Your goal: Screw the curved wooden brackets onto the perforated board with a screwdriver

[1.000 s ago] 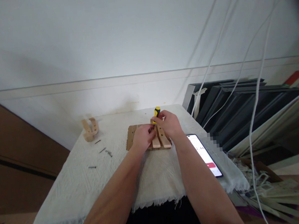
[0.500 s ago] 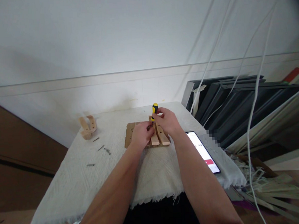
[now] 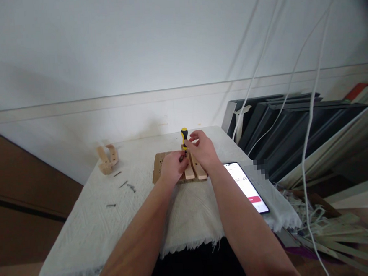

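Note:
A yellow-and-black screwdriver (image 3: 184, 134) stands upright over wooden pieces with holes (image 3: 189, 172), which lie on a brown cardboard piece (image 3: 157, 169). At the screwdriver's lower end, my left hand (image 3: 172, 166) has its fingers closed on what looks like a dark screw (image 3: 181, 158); its tip is hidden. My right hand (image 3: 204, 150) is beside the handle, the thumb near or touching it and the other fingers lifted apart from it. To the left lie several dark screws (image 3: 123, 184).
A curved wooden piece (image 3: 108, 160) stands at the table's back left. A phone (image 3: 247, 188) showing a timer lies right of my right forearm. White cloth (image 3: 92, 228) covers the table. Dark panels (image 3: 284, 126) and white cables (image 3: 311, 112) are on the right.
The screwdriver has gone from leaning right to nearly upright. My right hand's fingers have loosened and come away from its handle. My left hand stays at the lower end.

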A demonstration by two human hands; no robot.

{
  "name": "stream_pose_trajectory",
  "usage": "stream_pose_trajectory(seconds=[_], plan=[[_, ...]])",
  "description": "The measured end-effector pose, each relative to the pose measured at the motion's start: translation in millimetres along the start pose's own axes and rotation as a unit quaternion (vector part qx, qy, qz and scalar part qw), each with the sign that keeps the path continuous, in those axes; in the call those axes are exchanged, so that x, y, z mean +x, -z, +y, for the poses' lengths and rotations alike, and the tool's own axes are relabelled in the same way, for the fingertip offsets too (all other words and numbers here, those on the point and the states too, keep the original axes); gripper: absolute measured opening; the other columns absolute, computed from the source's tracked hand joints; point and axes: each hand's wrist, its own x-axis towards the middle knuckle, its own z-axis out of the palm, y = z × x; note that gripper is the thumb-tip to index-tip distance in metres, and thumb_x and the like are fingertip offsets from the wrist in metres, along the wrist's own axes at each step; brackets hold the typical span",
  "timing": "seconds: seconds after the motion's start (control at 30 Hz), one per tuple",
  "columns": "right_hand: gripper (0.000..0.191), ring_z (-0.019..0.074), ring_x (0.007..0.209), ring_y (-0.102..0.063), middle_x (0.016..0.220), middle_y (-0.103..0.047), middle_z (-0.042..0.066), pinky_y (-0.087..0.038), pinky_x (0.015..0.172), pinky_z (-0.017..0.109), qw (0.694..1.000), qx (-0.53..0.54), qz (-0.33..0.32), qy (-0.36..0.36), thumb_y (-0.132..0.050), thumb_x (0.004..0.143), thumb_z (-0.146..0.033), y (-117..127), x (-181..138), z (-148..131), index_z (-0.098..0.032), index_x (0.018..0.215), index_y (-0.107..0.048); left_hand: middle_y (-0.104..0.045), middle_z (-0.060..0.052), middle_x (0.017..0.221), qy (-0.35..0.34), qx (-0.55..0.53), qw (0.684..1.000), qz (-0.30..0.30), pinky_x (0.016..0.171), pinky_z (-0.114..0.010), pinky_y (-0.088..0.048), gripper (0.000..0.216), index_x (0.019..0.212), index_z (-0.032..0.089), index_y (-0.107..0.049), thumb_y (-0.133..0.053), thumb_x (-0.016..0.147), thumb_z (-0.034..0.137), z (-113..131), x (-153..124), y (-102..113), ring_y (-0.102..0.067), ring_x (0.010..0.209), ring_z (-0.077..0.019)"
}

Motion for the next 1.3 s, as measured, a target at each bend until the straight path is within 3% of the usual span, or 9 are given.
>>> stream_pose_trajectory(seconds=[0.13, 0.3, 0.47, 0.63, 0.83, 1.13, 1.3], plan=[[0.047, 0.0130, 0.069, -0.060, 0.109, -0.068, 0.006, -0.047, 0.070, 0.028, 0.999, 0.031, -0.041, 0.002, -0.052, 0.082, -0.027, 2.4, -0.5, -1.1, -0.021, 0.129, -0.051, -0.072, -0.006, 0.085, -0.003, -0.003, 1.000, 0.005, 0.064, -0.026, -0.037, 0.026, 0.089, 0.018, -0.073, -0.049, 0.084, 0.028, 1.1, -0.9, 1.6, -0.060, 0.075, -0.0180], [0.031, 0.0132, 0.072, -0.059, 0.106, -0.068, 0.005, -0.047, 0.073, 0.029, 0.997, 0.021, -0.066, 0.039, -0.052, 0.083, -0.028, -0.7, 1.0, 0.0, -0.020, 0.110, -0.064, -0.072, -0.006, 0.084, 0.001, 0.006, 1.000, 0.004, 0.064, -0.026, -0.036, 0.026, 0.089, 0.018, -0.072, -0.049, 0.084, 0.027, 1.6, -0.4, 2.1, -0.060, 0.075, -0.0180], [0.023, 0.0146, 0.072, -0.057, 0.094, -0.068, 0.004, -0.046, 0.071, 0.029, 0.998, 0.003, -0.052, 0.018, -0.061, 0.078, -0.032, -1.5, 0.5, -2.3, -0.018, 0.095, -0.065, -0.072, -0.007, 0.085, 0.000, 0.020, 1.000, 0.013, 0.064, -0.027, -0.036, 0.024, 0.087, 0.017, -0.071, -0.049, 0.084, 0.027, -0.1, 0.5, -0.7, -0.061, 0.077, -0.0192], [0.031, 0.0151, 0.069, -0.056, 0.089, -0.069, 0.004, -0.045, 0.069, 0.030, 0.999, 0.015, -0.039, 0.000, -0.063, 0.074, -0.037, 2.1, -1.6, -4.9, -0.017, 0.099, -0.065, -0.071, -0.006, 0.084, 0.003, 0.017, 1.000, 0.007, 0.066, -0.026, -0.037, 0.022, 0.085, 0.018, -0.070, -0.050, 0.083, 0.027, 0.9, -0.5, 0.4, -0.060, 0.077, -0.0180], [0.028, 0.0135, 0.070, -0.057, 0.095, -0.071, 0.003, -0.046, 0.072, 0.028, 0.996, 0.055, -0.065, 0.028, -0.054, 0.080, -0.031, 7.5, -1.3, -7.1, -0.019, 0.102, -0.068, -0.070, -0.006, 0.083, -0.003, 0.012, 1.000, 0.006, 0.064, -0.026, -0.036, 0.023, 0.083, 0.017, -0.070, -0.048, 0.083, 0.025, 1.7, -0.8, 1.5, -0.059, 0.075, -0.0178], [0.032, 0.0162, 0.071, -0.062, 0.086, -0.068, 0.004, -0.046, 0.067, 0.030, 0.998, 0.041, 0.013, -0.039, -0.069, 0.071, -0.042, -1.2, 2.5, 1.7, -0.017, 0.090, -0.062, -0.071, -0.006, 0.086, -0.002, 0.007, 1.000, 0.012, 0.068, -0.027, -0.039, 0.023, 0.090, 0.018, -0.072, -0.051, 0.082, 0.023, 2.1, -2.2, 0.9, -0.060, 0.077, -0.0182], [0.024, 0.0137, 0.063, -0.057, 0.084, -0.068, 0.002, -0.044, 0.064, 0.029, 0.999, 0.042, -0.027, 0.010, -0.060, 0.077, -0.039, 1.7, -0.2, -1.9, -0.019, 0.089, -0.064, -0.072, -0.006, 0.087, -0.002, 0.011, 1.000, 0.014, 0.066, -0.026, -0.038, 0.024, 0.090, 0.018, -0.072, -0.050, 0.082, 0.025, 0.5, -0.9, -0.4, -0.061, 0.078, -0.0186]])
